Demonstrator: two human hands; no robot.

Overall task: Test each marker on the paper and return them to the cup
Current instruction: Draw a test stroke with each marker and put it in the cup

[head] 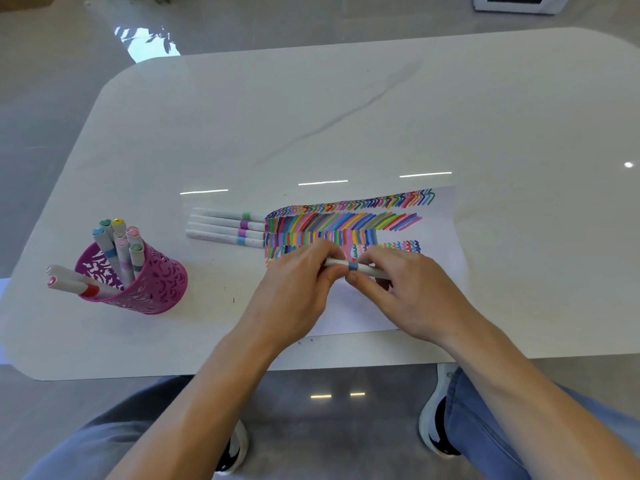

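Above the near part of the scribbled paper, the left hand and right hand both pinch one blue-banded marker with curled fingers. The pink cup stands well left of the paper.

One pink cup is standing on the counter, well left of the one sheet of paper. Eight markers are sticking out of it, six upright and two leaning over the rim. Four more markers are lying side by side just left of the paper. Two hands, the left hand and the right hand, are gripping a single marker over the paper.
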